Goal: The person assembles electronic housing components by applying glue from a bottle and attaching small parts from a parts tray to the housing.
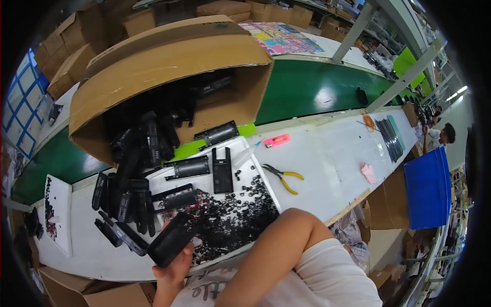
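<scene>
Black casing (170,240) in left hand (177,266) partly hides the tray (248,168) beside pliers (281,174).

The surface (327,148) is long and white, and its edge has a wood colour at the right front. On its left part lie many black plastic cases (124,204), in a loose pile. A small white tray (64,204) is at the far left. In the middle there is a larger white tray (248,169). To the right of this tray lie pliers (281,174) with yellow handles, and a bright pink object (276,140) behind them. Further right are a crumpled pale pink piece (367,173) and a row of thin black strips (389,140).
</scene>
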`<state>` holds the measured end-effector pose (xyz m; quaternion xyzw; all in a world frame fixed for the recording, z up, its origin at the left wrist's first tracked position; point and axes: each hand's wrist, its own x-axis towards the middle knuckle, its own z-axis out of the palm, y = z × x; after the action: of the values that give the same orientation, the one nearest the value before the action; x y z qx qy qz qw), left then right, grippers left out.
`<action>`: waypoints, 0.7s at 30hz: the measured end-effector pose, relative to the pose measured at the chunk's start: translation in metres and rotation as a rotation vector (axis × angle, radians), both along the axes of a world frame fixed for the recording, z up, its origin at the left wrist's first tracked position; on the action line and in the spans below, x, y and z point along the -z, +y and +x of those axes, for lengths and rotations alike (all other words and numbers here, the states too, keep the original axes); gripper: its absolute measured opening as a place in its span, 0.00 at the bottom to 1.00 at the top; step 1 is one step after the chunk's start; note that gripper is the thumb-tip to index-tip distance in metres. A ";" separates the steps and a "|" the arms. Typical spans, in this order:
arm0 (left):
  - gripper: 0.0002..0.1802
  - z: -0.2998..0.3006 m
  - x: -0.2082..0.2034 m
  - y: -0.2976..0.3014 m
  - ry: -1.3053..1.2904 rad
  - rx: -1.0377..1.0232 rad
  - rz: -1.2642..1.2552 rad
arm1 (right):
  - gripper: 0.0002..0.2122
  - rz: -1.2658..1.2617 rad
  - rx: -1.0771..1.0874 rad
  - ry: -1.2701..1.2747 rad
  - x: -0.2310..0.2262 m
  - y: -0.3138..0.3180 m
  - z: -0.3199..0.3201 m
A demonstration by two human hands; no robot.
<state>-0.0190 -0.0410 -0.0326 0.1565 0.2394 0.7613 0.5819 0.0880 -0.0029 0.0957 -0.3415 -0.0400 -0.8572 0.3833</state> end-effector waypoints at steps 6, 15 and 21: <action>0.62 -0.015 0.002 -0.010 0.024 -0.075 0.005 | 0.09 1.009 0.898 0.726 0.047 0.092 0.010; 0.45 -0.020 0.008 -0.014 0.010 -0.055 -0.064 | 0.04 2.928 1.398 0.608 0.103 0.163 0.044; 0.40 -0.029 0.019 -0.027 -0.106 -0.078 -0.019 | 0.05 2.588 1.860 0.531 0.062 0.153 0.016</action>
<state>-0.0478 -0.0681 -0.0516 0.1011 0.2216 0.7883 0.5650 0.1041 0.1505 0.0336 -0.1583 -0.9471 0.1580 0.2301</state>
